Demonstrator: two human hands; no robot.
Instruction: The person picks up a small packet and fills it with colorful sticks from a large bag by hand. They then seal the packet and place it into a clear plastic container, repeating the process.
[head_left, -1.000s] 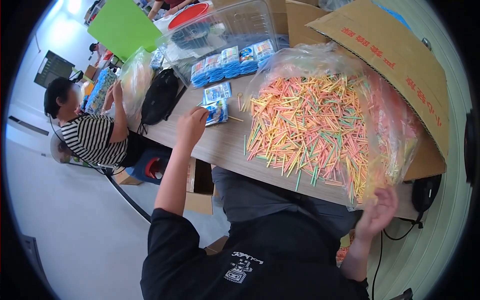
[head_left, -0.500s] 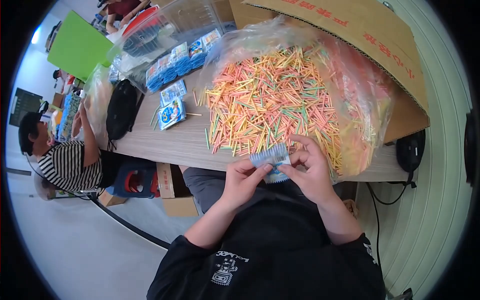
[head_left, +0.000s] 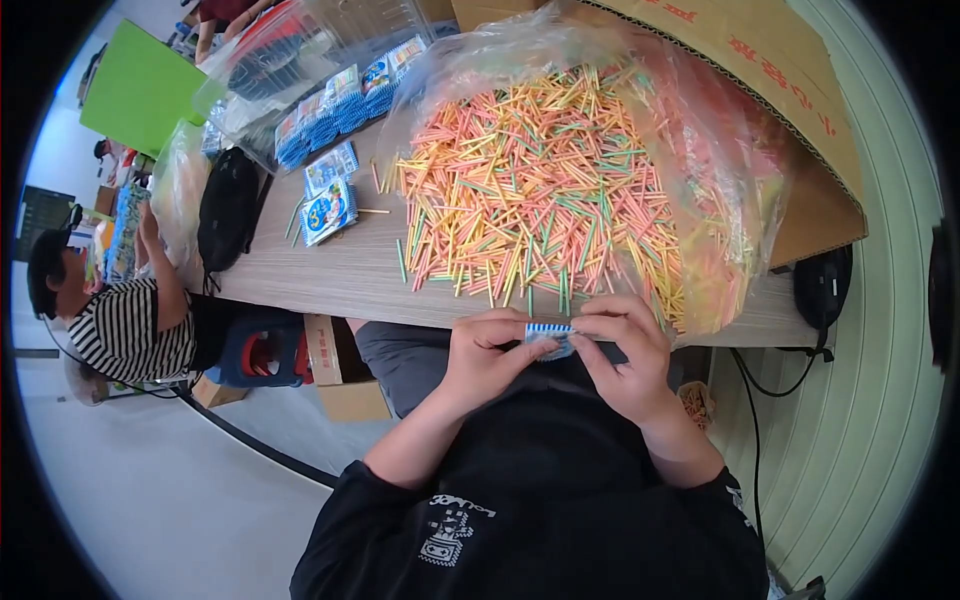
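Right now a big heap of coloured sticks (head_left: 540, 190) covers the table (head_left: 330, 285) ahead, while at its near edge the left hand (head_left: 487, 355) and right hand (head_left: 625, 350) pinch a small blue-striped packet (head_left: 549, 335) between fingertips (top edge up). Judging by that grip, the packet is being opened; next it likely needs spreading so sticks can enter.

1. Your left hand (head_left: 487, 352) and right hand (head_left: 625, 350) meet at the table's (head_left: 330, 285) near edge, pinching a small packet (head_left: 549, 335) between them.
2. At twelve o'clock from the packet, a heap of sticks (head_left: 530, 180) lies on an open plastic bag (head_left: 720, 170).
3. At two o'clock, a cardboard box (head_left: 790, 90) lies behind the bag.
4. At ten o'clock, two packets (head_left: 328, 195) lie on the table, with a clear bin (head_left: 300, 70) behind them.
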